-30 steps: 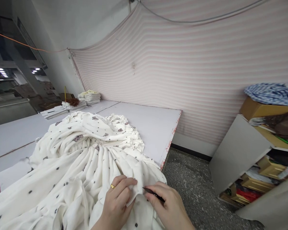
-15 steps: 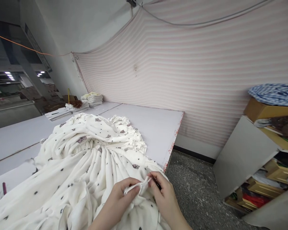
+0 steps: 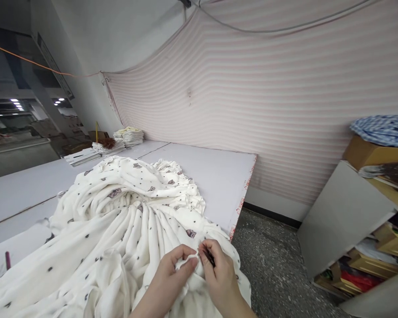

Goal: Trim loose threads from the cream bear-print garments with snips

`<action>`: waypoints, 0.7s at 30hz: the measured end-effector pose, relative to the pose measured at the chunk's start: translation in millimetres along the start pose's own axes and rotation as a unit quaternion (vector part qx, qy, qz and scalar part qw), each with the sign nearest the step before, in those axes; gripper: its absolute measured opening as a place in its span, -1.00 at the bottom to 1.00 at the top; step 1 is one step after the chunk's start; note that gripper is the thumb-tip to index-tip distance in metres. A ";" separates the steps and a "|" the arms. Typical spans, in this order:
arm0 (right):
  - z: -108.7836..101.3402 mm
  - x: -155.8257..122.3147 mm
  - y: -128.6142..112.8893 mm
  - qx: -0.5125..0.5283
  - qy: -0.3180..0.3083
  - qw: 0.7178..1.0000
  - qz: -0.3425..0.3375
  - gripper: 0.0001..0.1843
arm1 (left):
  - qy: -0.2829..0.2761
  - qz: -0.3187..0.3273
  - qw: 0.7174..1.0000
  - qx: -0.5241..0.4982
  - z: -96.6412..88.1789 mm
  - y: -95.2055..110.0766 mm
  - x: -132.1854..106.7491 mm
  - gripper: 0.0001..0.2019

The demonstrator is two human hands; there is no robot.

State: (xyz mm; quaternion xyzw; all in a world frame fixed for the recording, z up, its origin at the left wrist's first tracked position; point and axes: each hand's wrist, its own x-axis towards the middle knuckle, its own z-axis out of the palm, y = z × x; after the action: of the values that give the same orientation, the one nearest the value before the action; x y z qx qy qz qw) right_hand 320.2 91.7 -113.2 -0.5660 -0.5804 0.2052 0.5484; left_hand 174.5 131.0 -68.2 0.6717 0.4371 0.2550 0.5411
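A large heap of white fabric (image 3: 119, 216) with small dark dots and grey-pink printed figures lies gathered in folds over the table. My left hand (image 3: 170, 274) pinches a bit of its edge between thumb and fingers, low in the view. Close beside it, my right hand (image 3: 219, 269) is closed around a small dark tool (image 3: 208, 256), slim and mostly hidden by the fingers. The right fingertips are at the fabric edge; whether they also grip it I cannot tell.
The pale table (image 3: 215, 176) ends at a red-marked right edge, with speckled floor (image 3: 268, 256) beyond. Folded cloth stacks (image 3: 129, 137) stand at the back left. A purple pen (image 3: 8, 260) lies at left. A grey cabinet (image 3: 338, 221) with boxes and cloth stands at right.
My right hand has moved slightly left, closer to my left hand, and its dark tool has turned. The fabric beside my right hand now spreads further right. The view has shifted a little.
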 end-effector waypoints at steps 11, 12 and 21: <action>-20.8 -5.0 -10.2 0.032 -0.076 0.994 0.077 -0.84 | 0.018 0.011 1.000 -0.010 2.7 -2.9 0.1 -0.74; -20.7 -3.7 -11.1 0.030 -0.081 0.993 0.077 -0.83 | 0.016 0.013 1.000 -0.002 2.5 -2.9 0.5 -0.74; -21.9 1.3 2.8 0.154 -0.079 0.970 0.169 -0.63 | 0.041 0.063 0.991 0.112 -4.1 0.0 0.8 -0.76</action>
State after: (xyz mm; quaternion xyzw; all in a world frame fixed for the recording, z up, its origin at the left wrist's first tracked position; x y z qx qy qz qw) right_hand 340.7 85.2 -108.1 -0.5464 -0.4792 0.4257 0.5391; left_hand 171.5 133.8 -67.1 0.7430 0.4418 0.2653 0.4271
